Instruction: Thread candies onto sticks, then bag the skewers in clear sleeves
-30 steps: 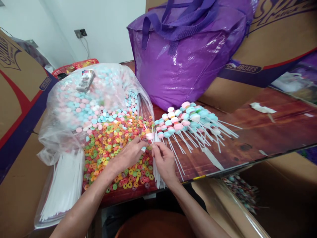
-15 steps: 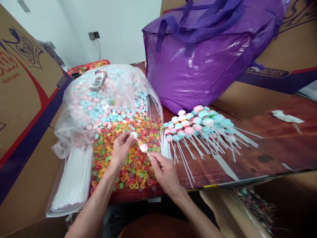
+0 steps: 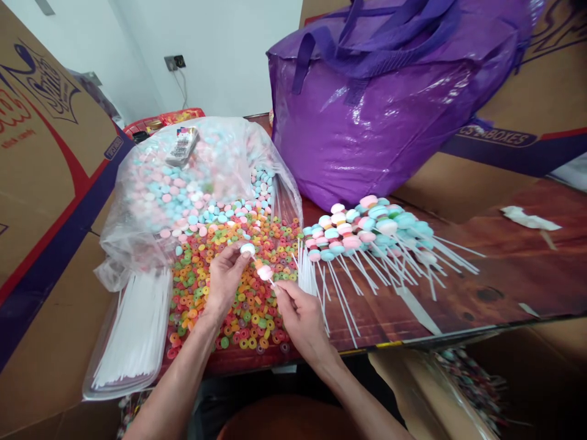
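Observation:
Pinched between the thumb and fingers of my left hand [image 3: 225, 272] is a pale white-and-blue marshmallow [image 3: 247, 249], at the upper end of a thin white stick. My right hand [image 3: 300, 311] grips the lower part of that stick [image 3: 274, 283]. Threaded on it between my hands are an orange gummy ring [image 3: 258, 264] and a pale pink marshmallow [image 3: 265, 272]. Under both hands spreads a layer of loose, many-coloured gummy rings [image 3: 250, 318]. Whether the stick's tip is inside the upper marshmallow, I cannot tell.
Behind the rings lies a clear plastic bag [image 3: 151, 165] of pastel marshmallows. White sticks [image 3: 132, 330] fill a clear tray at left. Finished candy sticks [image 3: 353, 241] are piled at right, before a purple bag [image 3: 367, 122]. Cardboard boxes [image 3: 41, 165] flank the table [image 3: 481, 293].
The view has shifted very slightly. Both hands keep their grip, and the marshmallow and stick are in nearly the same position.

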